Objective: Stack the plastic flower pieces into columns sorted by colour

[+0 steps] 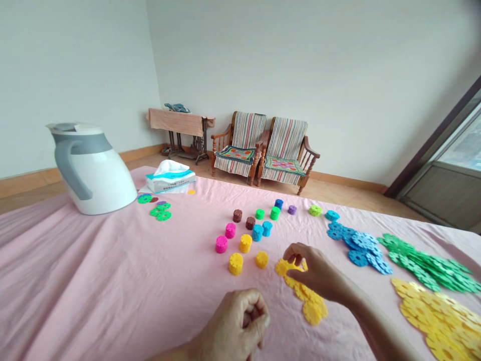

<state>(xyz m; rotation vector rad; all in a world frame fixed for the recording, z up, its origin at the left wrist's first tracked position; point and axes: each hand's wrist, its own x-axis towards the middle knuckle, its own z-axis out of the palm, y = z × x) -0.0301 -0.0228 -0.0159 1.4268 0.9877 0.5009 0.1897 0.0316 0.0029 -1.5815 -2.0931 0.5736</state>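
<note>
My left hand is closed near the front of the table, fingers curled in and thumb against them; whatever it may hold is hidden. My right hand reaches over a loose row of yellow notched plastic discs, its thumb and fingers apart with no disc visibly gripped. Just left of it stands a short yellow disc stack. Two more yellow stacks, one in front and one behind, are close by. Magenta stacks, brown stacks and light-blue stacks stand farther back.
Spread piles of blue discs, green discs and yellow discs lie at the right. A white-grey jug and a tissue box stand at the left on the pink cloth. Two chairs are beyond.
</note>
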